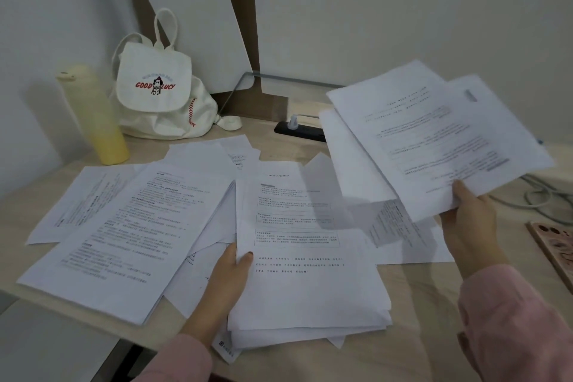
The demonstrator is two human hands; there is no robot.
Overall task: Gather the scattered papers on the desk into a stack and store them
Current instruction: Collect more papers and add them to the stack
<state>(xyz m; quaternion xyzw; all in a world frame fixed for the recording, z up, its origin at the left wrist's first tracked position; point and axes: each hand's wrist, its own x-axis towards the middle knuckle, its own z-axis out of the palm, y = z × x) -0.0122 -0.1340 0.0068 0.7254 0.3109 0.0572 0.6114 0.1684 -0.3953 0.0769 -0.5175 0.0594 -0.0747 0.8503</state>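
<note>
Head view: we read "GOOD LUCY" in red on the white canvas backpack (pixel 161 93). Our left hand (pixel 228 276) pinches the edge of a printed-sheet stack (pixel 307 273) lying on the pale wood surface (pixel 418 319); its grip is closed on it. Right hand (pixel 468 220) clamps a fan of sheets (pixel 434 133), raised above the surface. Loose papers (pixel 124 220) lie left, near a yellow cylindrical bottle (pixel 93 115).

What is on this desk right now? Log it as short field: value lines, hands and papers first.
left hand: thumb pinching left edge of centre pile on the desk
right hand: holds sheaf of sheets lifted off the desk
loose papers: overlapping, spread at left
backpack: white, rear left
bottle: yellow, upright, left of backpack
power strip: black, rear centre
</note>
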